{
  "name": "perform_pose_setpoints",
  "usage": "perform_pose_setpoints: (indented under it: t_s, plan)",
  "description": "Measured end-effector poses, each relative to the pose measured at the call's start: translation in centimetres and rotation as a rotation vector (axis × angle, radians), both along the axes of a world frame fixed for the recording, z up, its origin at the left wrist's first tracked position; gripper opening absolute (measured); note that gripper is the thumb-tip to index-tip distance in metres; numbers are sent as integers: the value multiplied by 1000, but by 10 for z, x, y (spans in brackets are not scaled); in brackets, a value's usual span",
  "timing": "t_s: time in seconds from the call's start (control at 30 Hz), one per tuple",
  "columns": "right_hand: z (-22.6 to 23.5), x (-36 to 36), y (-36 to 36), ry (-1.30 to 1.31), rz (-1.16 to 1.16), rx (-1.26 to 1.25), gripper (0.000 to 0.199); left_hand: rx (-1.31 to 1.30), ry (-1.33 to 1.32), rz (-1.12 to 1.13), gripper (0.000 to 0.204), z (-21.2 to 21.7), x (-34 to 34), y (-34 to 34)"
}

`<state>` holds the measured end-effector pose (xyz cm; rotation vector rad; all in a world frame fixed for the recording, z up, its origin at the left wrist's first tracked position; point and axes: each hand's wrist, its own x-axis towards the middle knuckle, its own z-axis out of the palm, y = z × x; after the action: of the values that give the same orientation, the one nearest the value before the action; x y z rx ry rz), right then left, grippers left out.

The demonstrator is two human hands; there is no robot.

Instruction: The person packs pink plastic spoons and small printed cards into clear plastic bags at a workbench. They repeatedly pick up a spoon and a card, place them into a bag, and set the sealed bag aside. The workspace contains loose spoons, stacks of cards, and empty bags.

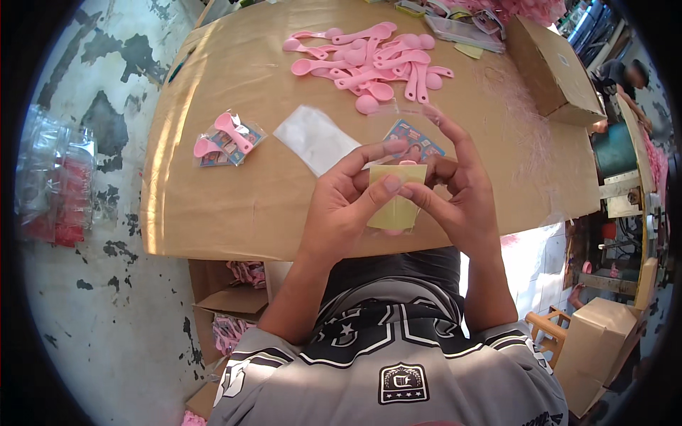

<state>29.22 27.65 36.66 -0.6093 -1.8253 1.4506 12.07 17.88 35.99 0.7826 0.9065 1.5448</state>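
Observation:
My left hand and my right hand meet over the table's near edge, both thumbs pressed on a pale yellow card. Bits of pink, perhaps a measuring spoon, peek out above and below the card. Clear film seems to surround it; its outline is hard to make out. My right index finger stretches upward, away from the card. Just beyond my fingers lies a blue printed card, partly hidden by them. A stack of thin white plastic bags rests left of it.
Pink measuring spoons lie heaped at the table's far middle. A clear packet with pink spoons sits at left. At far right stand a cardboard box and pink shreds. Another person is beyond. Clear bags hang at left.

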Motion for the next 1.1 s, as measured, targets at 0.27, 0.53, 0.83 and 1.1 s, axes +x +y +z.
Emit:
perform_pose_setpoints:
  t_s: [0.27, 0.53, 0.83, 1.1]
  plan:
    - [-3, 13, 1, -96, 36, -57, 99, -31, 55, 105, 42, -4, 15, 0]
    - [8, 12, 7, -17, -237, 363, 64, -23, 214, 206, 52, 2, 14, -12]
    - [22, -22, 1, -34, -427, 994, 33, -59, 394, 229, 66, 19, 27, -26]
    - [14, -24, 5, -40, -455, 1070, 28, -38, 661, 218, 68, 14, 20, -29]
